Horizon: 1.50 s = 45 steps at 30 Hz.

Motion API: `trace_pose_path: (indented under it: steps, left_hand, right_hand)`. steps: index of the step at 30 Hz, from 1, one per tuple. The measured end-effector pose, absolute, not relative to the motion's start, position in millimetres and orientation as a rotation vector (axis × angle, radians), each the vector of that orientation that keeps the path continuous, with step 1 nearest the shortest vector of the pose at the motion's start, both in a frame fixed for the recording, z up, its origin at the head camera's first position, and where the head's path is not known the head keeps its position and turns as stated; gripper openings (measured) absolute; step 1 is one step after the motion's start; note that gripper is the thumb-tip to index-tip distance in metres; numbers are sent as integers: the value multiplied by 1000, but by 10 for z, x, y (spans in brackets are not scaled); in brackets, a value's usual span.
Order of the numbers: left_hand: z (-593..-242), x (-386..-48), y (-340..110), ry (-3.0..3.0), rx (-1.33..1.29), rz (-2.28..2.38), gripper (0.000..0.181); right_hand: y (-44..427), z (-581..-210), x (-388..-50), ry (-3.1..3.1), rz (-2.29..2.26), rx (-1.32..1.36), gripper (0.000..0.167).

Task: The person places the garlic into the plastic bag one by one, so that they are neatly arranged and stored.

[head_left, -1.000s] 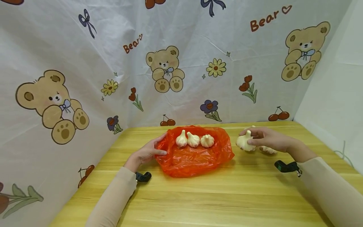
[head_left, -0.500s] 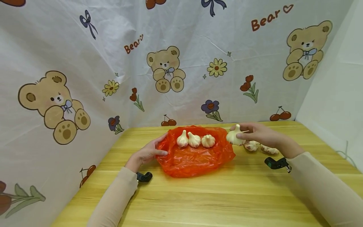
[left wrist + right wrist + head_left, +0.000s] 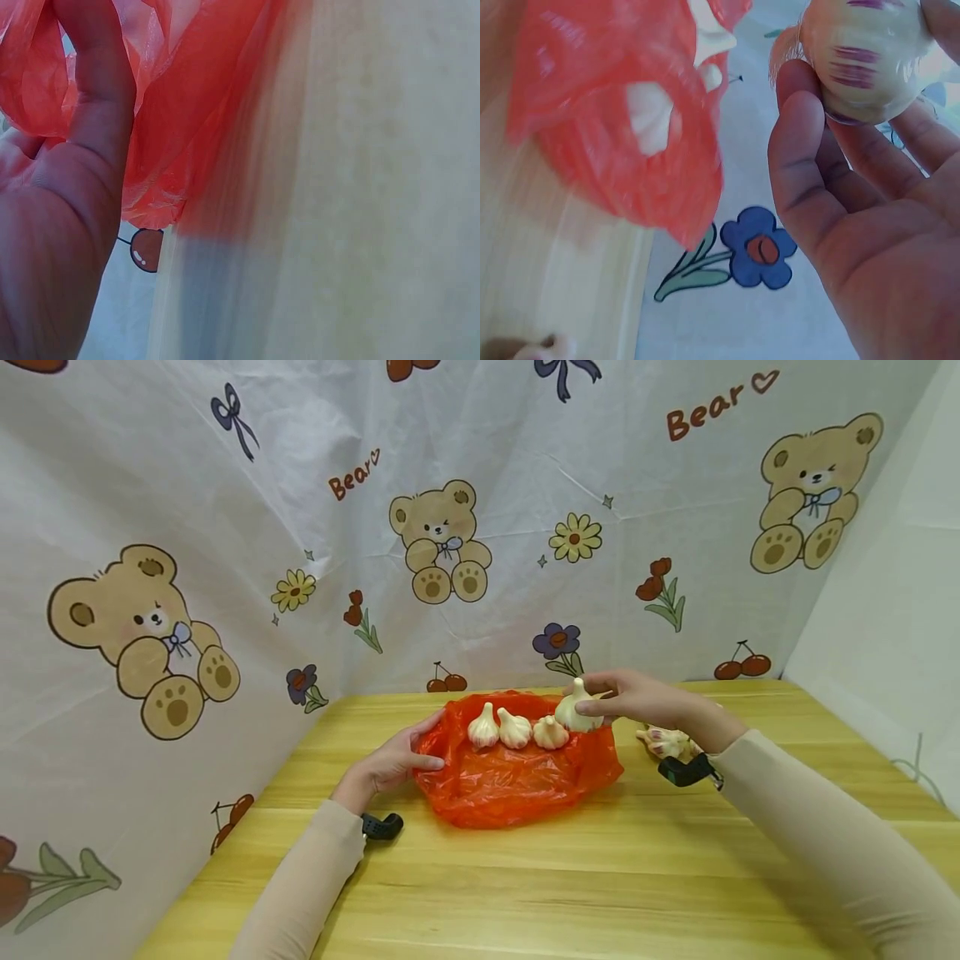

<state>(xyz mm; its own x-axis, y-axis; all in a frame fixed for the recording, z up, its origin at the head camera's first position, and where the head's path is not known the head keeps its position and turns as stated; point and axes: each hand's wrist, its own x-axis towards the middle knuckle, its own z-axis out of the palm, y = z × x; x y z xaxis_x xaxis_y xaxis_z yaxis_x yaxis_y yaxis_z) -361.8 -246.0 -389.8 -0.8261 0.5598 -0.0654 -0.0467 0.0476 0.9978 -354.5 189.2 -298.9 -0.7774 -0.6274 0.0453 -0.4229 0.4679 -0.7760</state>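
Observation:
A red plastic bag [image 3: 517, 777] lies spread open on the table, with three garlic bulbs in a row inside it, one of them a pale bulb [image 3: 483, 727] at the left. My left hand [image 3: 390, 762] grips the bag's left edge, thumb inside the rim. In the left wrist view the thin red film runs between thumb and fingers. My right hand [image 3: 637, 700] holds another garlic bulb [image 3: 576, 710] by its sides, stem up, over the bag's right end. Purple streaks show on that held bulb [image 3: 862, 64] in the right wrist view.
Right of the bag, partly behind my right wrist, lies more garlic [image 3: 663, 742]. The wooden table [image 3: 480, 893] meets a bear-printed cloth [image 3: 510, 635] at the back. A white wall [image 3: 885, 635] stands at the right.
My right hand has carried the garlic bulb leftward from the right side of the table to above the bag's right end. The left hand stays on the bag's edge.

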Motion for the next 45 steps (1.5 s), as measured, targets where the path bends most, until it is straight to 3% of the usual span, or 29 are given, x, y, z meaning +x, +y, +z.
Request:
trace_pose_path:
  steps: [19, 24, 30, 33, 40, 45]
  left_hand:
    - [-3914, -3621, -2460, 1869, 534, 1832, 99]
    - [-3896, -3611, -2456, 1878, 531, 1829, 99]
    - [-3905, -3611, -2457, 1882, 536, 1823, 99]
    - [-3913, -3620, -2458, 1890, 539, 1817, 100]
    - [-3927, -3633, -2481, 1908, 519, 1815, 101]
    - [-3919, -3628, -2470, 1904, 521, 1807, 99]
  right_hand:
    - [1395, -2945, -3733, 2431, -1229, -894, 47]
    - [1269, -2945, -3808, 2406, -1231, -897, 57]
    - [1058, -2995, -3887, 2324, -1216, -950, 37]
    - [960, -3022, -3905, 2314, -1202, -940, 35]
    - [722, -3050, -3920, 2317, -1113, -930, 55]
    - [592, -3134, -3968, 2273, -1049, -960, 53]
